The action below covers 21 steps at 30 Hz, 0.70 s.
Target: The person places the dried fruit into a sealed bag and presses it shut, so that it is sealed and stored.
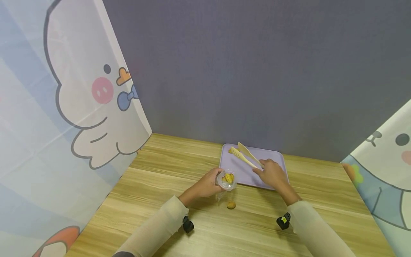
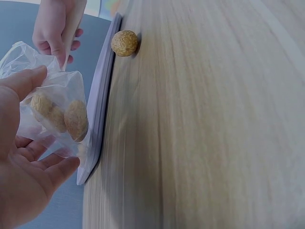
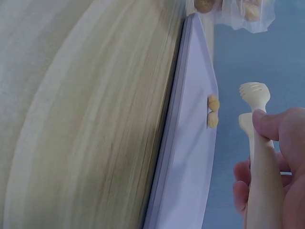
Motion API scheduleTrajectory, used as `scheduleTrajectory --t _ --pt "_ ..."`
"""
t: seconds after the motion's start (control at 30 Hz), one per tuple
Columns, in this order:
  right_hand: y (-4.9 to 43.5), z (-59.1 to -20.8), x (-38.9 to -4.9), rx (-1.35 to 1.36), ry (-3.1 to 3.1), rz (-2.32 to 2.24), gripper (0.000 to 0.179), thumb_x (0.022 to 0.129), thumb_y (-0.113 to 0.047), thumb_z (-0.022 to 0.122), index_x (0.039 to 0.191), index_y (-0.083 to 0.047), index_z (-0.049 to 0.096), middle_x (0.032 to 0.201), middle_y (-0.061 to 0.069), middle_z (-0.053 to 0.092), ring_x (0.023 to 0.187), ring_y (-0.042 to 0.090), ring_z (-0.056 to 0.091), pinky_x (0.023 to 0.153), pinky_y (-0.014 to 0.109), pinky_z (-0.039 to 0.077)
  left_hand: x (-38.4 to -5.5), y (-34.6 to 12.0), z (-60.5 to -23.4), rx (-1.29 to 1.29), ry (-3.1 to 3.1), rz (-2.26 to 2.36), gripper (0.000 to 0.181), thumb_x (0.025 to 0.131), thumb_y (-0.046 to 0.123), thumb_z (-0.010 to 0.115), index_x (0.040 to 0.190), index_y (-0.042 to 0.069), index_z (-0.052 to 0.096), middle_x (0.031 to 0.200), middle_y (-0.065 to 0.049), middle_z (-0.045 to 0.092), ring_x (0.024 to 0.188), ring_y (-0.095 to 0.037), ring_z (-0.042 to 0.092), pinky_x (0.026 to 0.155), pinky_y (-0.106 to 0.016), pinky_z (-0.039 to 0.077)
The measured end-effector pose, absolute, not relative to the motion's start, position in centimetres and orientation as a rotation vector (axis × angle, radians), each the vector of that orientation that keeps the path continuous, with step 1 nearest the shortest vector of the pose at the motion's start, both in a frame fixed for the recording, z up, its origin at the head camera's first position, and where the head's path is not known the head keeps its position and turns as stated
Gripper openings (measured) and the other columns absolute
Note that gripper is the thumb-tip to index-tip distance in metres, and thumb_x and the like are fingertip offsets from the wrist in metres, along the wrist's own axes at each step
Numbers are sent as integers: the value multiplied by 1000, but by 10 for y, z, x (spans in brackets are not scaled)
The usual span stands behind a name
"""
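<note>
From here I see the left hand grip a bag of nuts, the right hand grip tongs above the tray.

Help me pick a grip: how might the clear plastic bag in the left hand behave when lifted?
The bag is probably floppy, as its thin film looks creased. The nuts inside may shift and make it sag. Its mouth appears open in the head view, so tipping could spill them.
</note>
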State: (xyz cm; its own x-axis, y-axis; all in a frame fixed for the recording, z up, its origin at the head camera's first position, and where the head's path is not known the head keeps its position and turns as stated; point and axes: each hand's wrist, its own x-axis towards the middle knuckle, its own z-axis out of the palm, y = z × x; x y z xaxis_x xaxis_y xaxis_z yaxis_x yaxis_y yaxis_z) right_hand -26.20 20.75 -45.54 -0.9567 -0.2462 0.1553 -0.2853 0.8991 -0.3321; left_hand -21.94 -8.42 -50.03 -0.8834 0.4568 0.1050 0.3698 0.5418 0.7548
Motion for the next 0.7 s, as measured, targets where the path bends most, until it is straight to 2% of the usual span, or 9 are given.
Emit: scheduleTrajectory --t 0.43,0.7 --pt "209 -464 -279 411 -2950 523 46 92 -33 74 125 -1 69 91 17 67 81 34 65 69 53 52 -218 -84 -497 706 2668 1260 69 84 25 81 142 5 49 137 -10 58 128 -23 56 112 -44 46" --pt "202 -463 -290 353 -3019 524 39 93 -37 72 117 -6 71 89 14 65 78 30 62 63 47 50 -219 -82 -496 716 2651 1255 69 85 25 82 142 7 49 137 -8 58 128 -21 56 111 -43 46"
